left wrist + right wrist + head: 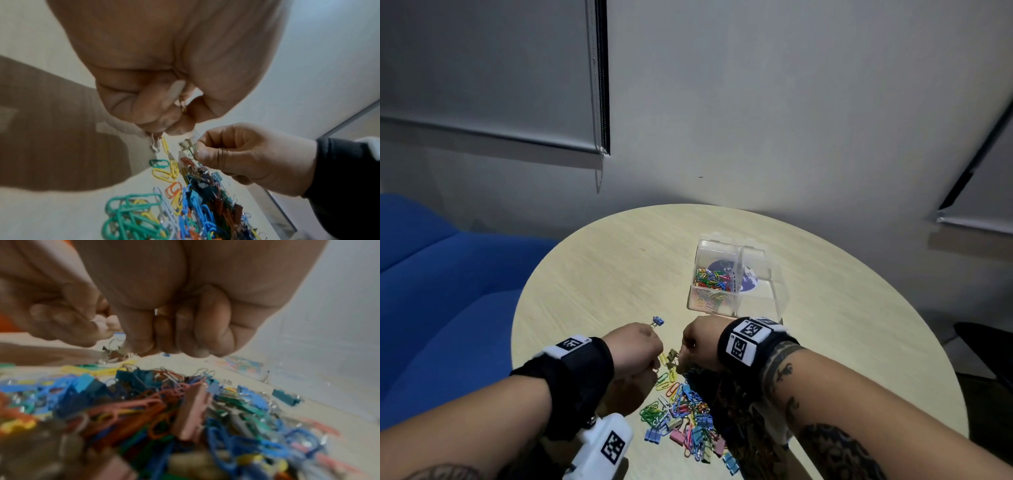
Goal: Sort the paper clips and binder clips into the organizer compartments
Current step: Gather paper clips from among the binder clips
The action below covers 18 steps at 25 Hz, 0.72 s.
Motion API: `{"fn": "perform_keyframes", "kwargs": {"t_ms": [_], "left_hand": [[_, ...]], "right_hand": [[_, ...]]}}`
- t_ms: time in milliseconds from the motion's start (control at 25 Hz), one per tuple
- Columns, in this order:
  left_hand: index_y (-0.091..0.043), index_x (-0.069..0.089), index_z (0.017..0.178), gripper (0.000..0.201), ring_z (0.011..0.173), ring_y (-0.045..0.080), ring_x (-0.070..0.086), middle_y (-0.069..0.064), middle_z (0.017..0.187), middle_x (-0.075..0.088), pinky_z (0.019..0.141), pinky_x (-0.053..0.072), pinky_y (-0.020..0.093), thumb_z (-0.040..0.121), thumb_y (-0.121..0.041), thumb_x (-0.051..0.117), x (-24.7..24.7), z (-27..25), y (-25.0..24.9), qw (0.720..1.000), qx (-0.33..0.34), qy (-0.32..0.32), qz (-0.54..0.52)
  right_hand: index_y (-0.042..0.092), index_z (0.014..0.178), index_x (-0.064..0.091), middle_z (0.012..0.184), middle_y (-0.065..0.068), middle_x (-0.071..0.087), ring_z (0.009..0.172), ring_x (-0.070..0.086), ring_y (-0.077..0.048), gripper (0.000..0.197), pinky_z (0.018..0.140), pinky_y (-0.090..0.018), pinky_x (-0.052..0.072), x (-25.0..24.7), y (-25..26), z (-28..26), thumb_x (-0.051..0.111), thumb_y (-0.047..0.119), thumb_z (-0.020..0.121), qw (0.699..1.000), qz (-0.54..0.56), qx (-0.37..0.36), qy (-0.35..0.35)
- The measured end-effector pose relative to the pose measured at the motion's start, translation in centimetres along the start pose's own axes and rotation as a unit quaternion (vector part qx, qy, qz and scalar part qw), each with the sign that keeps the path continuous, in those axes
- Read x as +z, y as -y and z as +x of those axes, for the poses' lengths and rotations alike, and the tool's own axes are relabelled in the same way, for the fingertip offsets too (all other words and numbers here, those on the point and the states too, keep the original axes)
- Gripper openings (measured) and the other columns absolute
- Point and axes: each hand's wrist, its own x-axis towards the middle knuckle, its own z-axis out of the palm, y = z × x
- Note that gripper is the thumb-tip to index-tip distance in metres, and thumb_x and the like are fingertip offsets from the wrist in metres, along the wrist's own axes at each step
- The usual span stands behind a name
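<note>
Your pile of clips [681, 421] on the near part of the table mixes green, yellow, blue, pink, orange and white. One small blue binder clip [657, 321] lies apart, just beyond your left hand. The table [599, 274] is pale beige with a faint wood grain. The clear box [736, 281], further off to the right, holds many-coloured paper clips. Your wristbands [753, 339] are black, with white tags bearing black square patterns. A blue sofa [431, 291] sits at the left.
</note>
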Motion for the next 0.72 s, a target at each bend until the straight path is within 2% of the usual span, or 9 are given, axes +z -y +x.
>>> {"fn": "perform_keyframes", "kwargs": {"t_ms": [80, 160, 280, 400, 480, 560, 600, 680, 720], "left_hand": [[-0.019, 0.059, 0.075, 0.024, 0.061, 0.007, 0.052, -0.003, 0.072, 0.058, 0.058, 0.043, 0.017, 0.095, -0.011, 0.050, 0.4, 0.5, -0.4, 1.000, 0.018, -0.007, 0.012], [-0.020, 0.060, 0.078, 0.026, 0.065, 0.007, 0.053, -0.005, 0.075, 0.058, 0.059, 0.041, 0.013, 0.098, -0.012, 0.046, 0.6, 0.7, -0.8, 0.999, 0.030, -0.027, 0.034], [-0.015, 0.056, 0.084, 0.020, 0.078, 0.021, 0.054, 0.006, 0.087, 0.061, 0.065, 0.043, 0.025, 0.099, -0.023, 0.046, 0.8, 0.8, -0.8, 0.993, 0.038, -0.058, 0.090], [-0.013, 0.064, 0.088, 0.032, 0.087, 0.022, 0.064, 0.005, 0.094, 0.071, 0.080, 0.049, 0.031, 0.097, -0.041, 0.052, 0.7, 1.2, 0.0, 0.996, 0.045, -0.040, 0.066], [-0.015, 0.068, 0.085, 0.030, 0.080, 0.017, 0.064, 0.000, 0.087, 0.072, 0.075, 0.049, 0.028, 0.095, -0.042, 0.059, 0.6, 1.4, 0.4, 0.997, 0.058, -0.019, 0.057], [-0.013, 0.070, 0.083, 0.023, 0.079, 0.015, 0.066, 0.002, 0.088, 0.073, 0.075, 0.049, 0.026, 0.095, -0.031, 0.061, 0.4, 1.6, 0.5, 0.998, 0.056, -0.023, 0.023], [-0.012, 0.069, 0.083, 0.020, 0.078, 0.015, 0.068, 0.005, 0.090, 0.073, 0.073, 0.050, 0.026, 0.096, -0.023, 0.059, 0.2, 1.6, 0.4, 0.998, 0.048, -0.030, -0.022], [-0.007, 0.065, 0.084, 0.018, 0.063, 0.014, 0.066, 0.012, 0.082, 0.067, 0.060, 0.053, 0.022, 0.098, -0.011, 0.055, -0.3, 1.2, -0.2, 0.992, 0.023, -0.050, -0.111], [-0.004, 0.063, 0.087, 0.016, 0.052, 0.012, 0.062, 0.014, 0.074, 0.063, 0.051, 0.050, 0.020, 0.098, -0.007, 0.052, -0.6, 0.8, -0.6, 0.988, 0.010, -0.055, -0.144]], "right_hand": [[0.017, 0.107, 0.070, 0.105, -0.005, 0.070, 0.098, 0.064, -0.027, 0.034, 0.081, -0.032, 0.050, -0.1, 0.1, -0.2, 0.064, 0.046, 0.090, 1.000, -0.023, -0.011, -0.011], [0.013, 0.112, 0.067, 0.111, -0.009, 0.069, 0.104, 0.063, -0.029, 0.029, 0.082, -0.032, 0.048, -0.4, 0.3, -0.4, 0.056, 0.035, 0.097, 0.999, -0.020, -0.017, -0.020], [0.011, 0.117, 0.065, 0.116, -0.008, 0.067, 0.109, 0.061, -0.027, 0.027, 0.082, -0.030, 0.045, -0.8, 0.1, -0.4, 0.050, 0.027, 0.101, 0.999, 0.012, -0.017, -0.027], [0.012, 0.119, 0.063, 0.117, -0.010, 0.066, 0.109, 0.059, -0.027, 0.032, 0.080, -0.029, 0.040, -1.0, 0.2, -0.7, 0.050, 0.036, 0.102, 0.999, 0.038, -0.011, -0.036], [0.014, 0.120, 0.062, 0.119, -0.011, 0.064, 0.111, 0.059, -0.028, 0.033, 0.082, -0.030, 0.043, -0.8, 0.2, -0.6, 0.049, 0.037, 0.102, 0.998, 0.059, 0.011, -0.027], [0.010, 0.124, 0.060, 0.125, -0.014, 0.061, 0.116, 0.056, -0.030, 0.033, 0.090, -0.034, 0.045, -0.8, 0.1, -0.7, 0.047, 0.032, 0.102, 0.992, 0.113, 0.041, -0.025], [0.005, 0.124, 0.059, 0.126, -0.017, 0.059, 0.117, 0.055, -0.032, 0.033, 0.092, -0.035, 0.045, -0.8, 0.1, -0.5, 0.046, 0.027, 0.103, 0.982, 0.180, 0.056, -0.032], [-0.003, 0.111, 0.061, 0.118, -0.024, 0.061, 0.105, 0.058, -0.033, 0.025, 0.080, -0.033, 0.043, -1.2, -0.2, -0.7, 0.048, 0.016, 0.102, 0.957, 0.279, 0.079, -0.031], [0.000, 0.093, 0.062, 0.104, -0.023, 0.066, 0.087, 0.060, -0.030, 0.018, 0.068, -0.030, 0.040, -1.6, -0.3, -0.9, 0.050, 0.012, 0.100, 0.944, 0.317, 0.087, -0.034]]}}
